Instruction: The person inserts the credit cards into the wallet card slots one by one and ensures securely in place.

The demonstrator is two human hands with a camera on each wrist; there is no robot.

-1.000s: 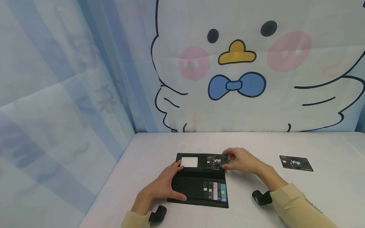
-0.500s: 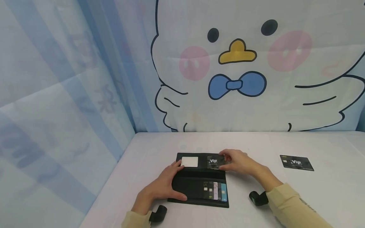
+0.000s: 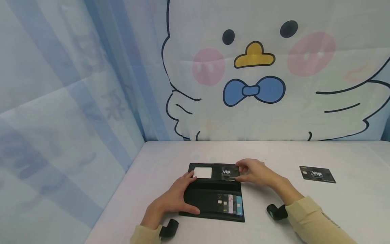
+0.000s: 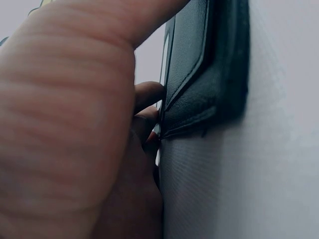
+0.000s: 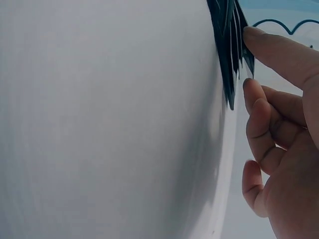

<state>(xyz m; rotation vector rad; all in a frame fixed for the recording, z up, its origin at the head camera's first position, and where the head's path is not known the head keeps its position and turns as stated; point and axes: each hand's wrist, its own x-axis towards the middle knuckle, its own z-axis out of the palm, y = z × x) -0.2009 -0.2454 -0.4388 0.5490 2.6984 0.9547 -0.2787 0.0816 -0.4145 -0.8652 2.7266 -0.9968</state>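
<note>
A black wallet (image 3: 201,196) lies spread open on the table. My left hand (image 3: 172,196) rests on its left side, fingers on the upper panel and thumb on the lower one. At the upper panel's right end sits a black VIP card (image 3: 226,173), partly in a pocket with its chip end covered. The thumb and a finger of my right hand (image 3: 256,172) pinch this card at its right end. In the right wrist view, the fingertips (image 5: 253,35) meet the card's edge beside the stacked wallet layers (image 5: 224,50); the other fingers curl inward.
A second black VIP card (image 3: 317,174) lies on the white table (image 3: 274,152) to the right. Several cards (image 3: 230,204) stand overlapped in the lower panel's slots. A white rectangle (image 3: 202,173) shows on the upper panel. A printed curtain (image 3: 250,118) hangs behind the table.
The VIP card slid left into the upper panel's pocket, and its chip end went out of sight. My right hand followed it left, then shifted slightly right. The left hand stayed put.
</note>
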